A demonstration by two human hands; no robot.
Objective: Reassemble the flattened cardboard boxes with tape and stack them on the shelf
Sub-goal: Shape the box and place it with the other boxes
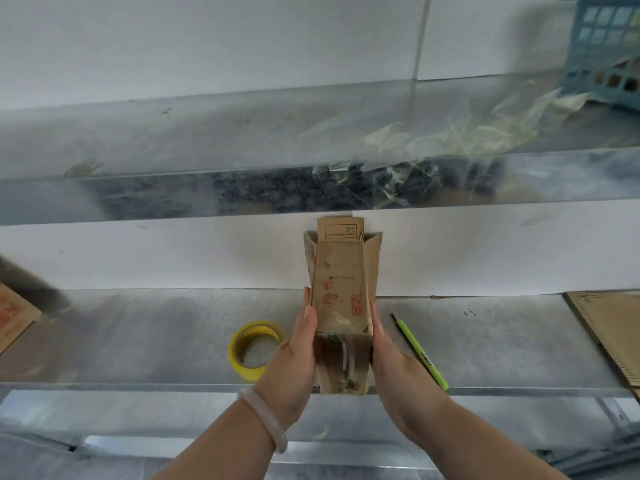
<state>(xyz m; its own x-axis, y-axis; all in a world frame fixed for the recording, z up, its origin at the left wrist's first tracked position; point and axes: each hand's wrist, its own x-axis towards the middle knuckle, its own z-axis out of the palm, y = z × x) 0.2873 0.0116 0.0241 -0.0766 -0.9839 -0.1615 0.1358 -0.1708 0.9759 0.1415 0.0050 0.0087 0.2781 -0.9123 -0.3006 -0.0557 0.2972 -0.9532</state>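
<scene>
A small brown cardboard box (341,292) with red print is held above the metal shelf (156,341), its far-end flaps standing open. My left hand (294,362) grips its left side, thumb laid along the edge. My right hand (391,368) grips the right side, with its fingers hidden behind the box. The near flap hangs down between my hands. A yellow tape roll (254,349) lies on the shelf just left of my left hand.
A green pen-like tool (420,353) lies to the right of the box. Flattened cardboard (613,337) sits at the right edge, another piece (14,317) at far left. Crumpled clear tape scraps (433,143) and a blue basket (606,46) are on the upper shelf.
</scene>
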